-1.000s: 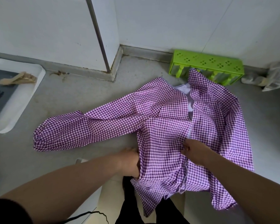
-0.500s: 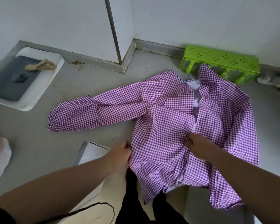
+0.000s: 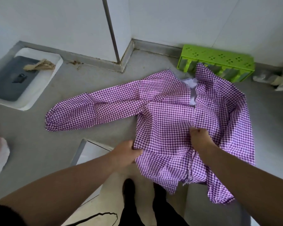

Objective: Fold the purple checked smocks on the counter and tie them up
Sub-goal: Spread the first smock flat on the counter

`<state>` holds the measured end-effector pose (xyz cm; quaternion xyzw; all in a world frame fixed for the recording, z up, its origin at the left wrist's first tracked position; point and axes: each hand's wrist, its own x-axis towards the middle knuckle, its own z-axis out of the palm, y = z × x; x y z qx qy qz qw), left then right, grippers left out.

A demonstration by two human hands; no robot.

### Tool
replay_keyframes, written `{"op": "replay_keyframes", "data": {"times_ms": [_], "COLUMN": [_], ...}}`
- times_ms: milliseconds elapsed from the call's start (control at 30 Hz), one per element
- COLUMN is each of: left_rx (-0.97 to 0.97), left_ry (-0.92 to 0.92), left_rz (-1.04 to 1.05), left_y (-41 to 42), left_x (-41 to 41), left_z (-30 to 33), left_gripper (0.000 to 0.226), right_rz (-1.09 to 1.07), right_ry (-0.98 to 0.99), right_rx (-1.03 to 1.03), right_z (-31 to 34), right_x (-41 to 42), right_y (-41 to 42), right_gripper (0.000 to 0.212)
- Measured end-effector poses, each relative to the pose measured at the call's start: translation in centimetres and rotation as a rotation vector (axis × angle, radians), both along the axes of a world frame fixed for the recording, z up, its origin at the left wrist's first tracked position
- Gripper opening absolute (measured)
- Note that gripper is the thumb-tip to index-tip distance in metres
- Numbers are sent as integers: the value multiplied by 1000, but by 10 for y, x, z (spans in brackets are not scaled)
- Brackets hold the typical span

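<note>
A purple checked smock point(image 3: 167, 115) lies spread on the grey counter point(image 3: 95, 134), its back opening facing up with white lining showing at the neck. One long sleeve stretches out flat to the left; the hem hangs over the counter's front edge. My left hand point(image 3: 126, 152) pinches the smock's left side edge near the counter's front. My right hand point(image 3: 199, 137) grips the cloth along the centre opening, fingers closed in the fabric.
A lime green perforated basket point(image 3: 219, 62) lies against the back wall just behind the collar. A white sink point(image 3: 44, 82) with a tan rag sits at the left. White plastic items point(image 3: 274, 79) lie at the far right. Below the edge are the floor and my dark shoes.
Both hands have kept their hold on the smock and drawn its body slightly toward the counter's front edge. The view has tilted down and left, so the sink shows more.
</note>
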<state>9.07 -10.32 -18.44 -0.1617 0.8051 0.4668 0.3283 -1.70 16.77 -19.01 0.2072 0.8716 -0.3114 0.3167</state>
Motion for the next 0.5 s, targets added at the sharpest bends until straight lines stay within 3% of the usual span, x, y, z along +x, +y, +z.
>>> {"op": "replay_keyframes", "data": {"times_ms": [67, 100, 167, 200, 300, 400, 500], "left_rx": [62, 108, 251, 325, 487, 502, 291], "left_ry": [-15, -36, -92, -127, -222, -253, -214], "left_rz": [-3, 5, 83, 156, 348, 375, 220], "left_y": [-1, -1, -3, -4, -6, -5, 2], "left_x": [-4, -4, -5, -7, -11, -12, -12], "left_z": [6, 10, 15, 17, 17, 11, 1], "left_gripper": [25, 22, 23, 28, 26, 33, 22], "right_rz": [-178, -198, -165, -175, -574, -671, -463], "right_ry": [-165, -239, -312, -246, -127, -53, -17], "right_rx": [-295, -394, -570, -578, -884, -846, -481], "right_z": [0, -1, 8, 10, 26, 24, 10], "right_x": [12, 21, 33, 35, 23, 11, 17], "right_y": [1, 4, -2, -4, -10, -2, 0], "right_gripper": [99, 97, 53, 36, 33, 46, 63]}}
